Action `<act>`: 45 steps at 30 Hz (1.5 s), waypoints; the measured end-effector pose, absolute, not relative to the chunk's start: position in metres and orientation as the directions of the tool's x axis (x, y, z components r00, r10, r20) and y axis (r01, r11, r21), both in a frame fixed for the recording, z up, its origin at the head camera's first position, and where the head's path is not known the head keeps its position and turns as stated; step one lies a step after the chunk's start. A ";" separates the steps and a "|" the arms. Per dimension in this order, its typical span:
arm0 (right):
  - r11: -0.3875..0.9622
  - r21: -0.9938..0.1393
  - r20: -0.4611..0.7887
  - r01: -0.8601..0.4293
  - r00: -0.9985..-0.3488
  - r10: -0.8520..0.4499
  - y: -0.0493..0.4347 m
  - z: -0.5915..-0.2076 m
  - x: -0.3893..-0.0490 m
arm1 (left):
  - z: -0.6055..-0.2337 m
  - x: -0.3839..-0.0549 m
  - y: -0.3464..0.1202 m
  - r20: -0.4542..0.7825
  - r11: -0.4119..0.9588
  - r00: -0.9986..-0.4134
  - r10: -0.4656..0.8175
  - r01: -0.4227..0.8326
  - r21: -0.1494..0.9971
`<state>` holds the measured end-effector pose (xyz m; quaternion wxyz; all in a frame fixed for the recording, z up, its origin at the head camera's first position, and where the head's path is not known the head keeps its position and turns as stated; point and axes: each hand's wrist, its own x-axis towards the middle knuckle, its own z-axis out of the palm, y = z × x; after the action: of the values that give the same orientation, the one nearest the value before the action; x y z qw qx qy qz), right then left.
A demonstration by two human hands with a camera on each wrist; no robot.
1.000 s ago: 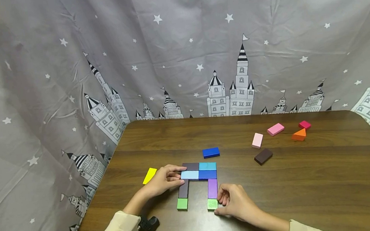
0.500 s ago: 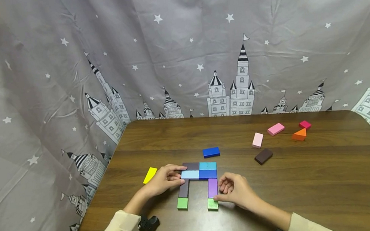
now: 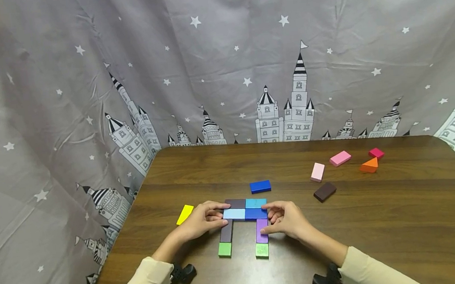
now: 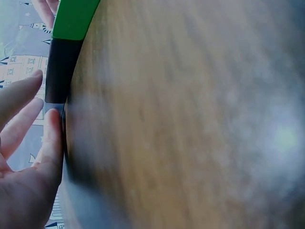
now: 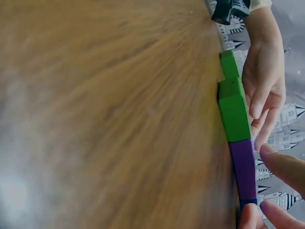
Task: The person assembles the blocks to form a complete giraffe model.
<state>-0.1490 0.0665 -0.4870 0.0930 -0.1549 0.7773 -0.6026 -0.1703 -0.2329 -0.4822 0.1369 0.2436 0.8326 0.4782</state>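
In the head view, flat blocks form an arch on the wooden table. Its top has a dark block (image 3: 235, 203), a teal block (image 3: 255, 203), a light blue block (image 3: 233, 214) and a blue block (image 3: 256, 213). One leg is a dark brown block (image 3: 226, 232) with a green block (image 3: 224, 249); the other is a purple block (image 3: 261, 230) with a second green block (image 3: 261, 250). My left hand (image 3: 201, 221) rests its fingertips along the arch's left end. My right hand (image 3: 287, 219) has its forefinger at the top's right end and its thumb at the purple block.
A loose blue block (image 3: 260, 186) lies behind the arch, and a yellow block (image 3: 184, 214) beside my left hand. To the right are a brown block (image 3: 325, 192), a pale pink block (image 3: 317, 172), a pink block (image 3: 340, 158), a red block (image 3: 376, 153) and an orange triangular block (image 3: 369, 166).
My right hand has moved away from me along the right leg, from the green block up to the top's right end. The left hand and the blocks stay nearly in place.
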 end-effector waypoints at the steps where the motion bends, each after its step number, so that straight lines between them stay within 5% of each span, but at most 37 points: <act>1: 0.231 -0.965 0.039 -0.127 -0.935 -0.352 0.066 -0.487 -0.150 | -0.482 -0.171 -0.233 0.006 0.422 -0.843 0.538 0.275 0.864; 14: 0.274 -0.951 0.035 -0.143 -0.930 -0.365 0.066 -0.491 -0.153 | -0.468 -0.175 -0.244 0.111 0.333 -0.867 0.486 0.301 0.894; 22: 0.265 -0.954 0.034 -0.142 -0.926 -0.375 0.068 -0.487 -0.152 | -0.460 -0.177 -0.267 0.205 0.446 -0.920 0.334 0.346 0.825; 31: 0.266 -0.952 0.037 -0.150 -0.922 -0.385 0.067 -0.487 -0.152 | -0.465 -0.160 -0.289 0.205 0.617 -0.971 0.127 0.239 0.750; 45: 0.278 -0.952 0.013 -0.126 -0.926 -0.377 0.067 -0.489 -0.154 | -0.478 -0.151 -0.299 0.083 0.661 -0.996 -0.008 0.057 0.749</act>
<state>-0.1536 0.0672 -0.4888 0.1082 -0.1586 0.7919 -0.5797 -0.1509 -0.2989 -0.4778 -0.0398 0.0134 0.9103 0.4118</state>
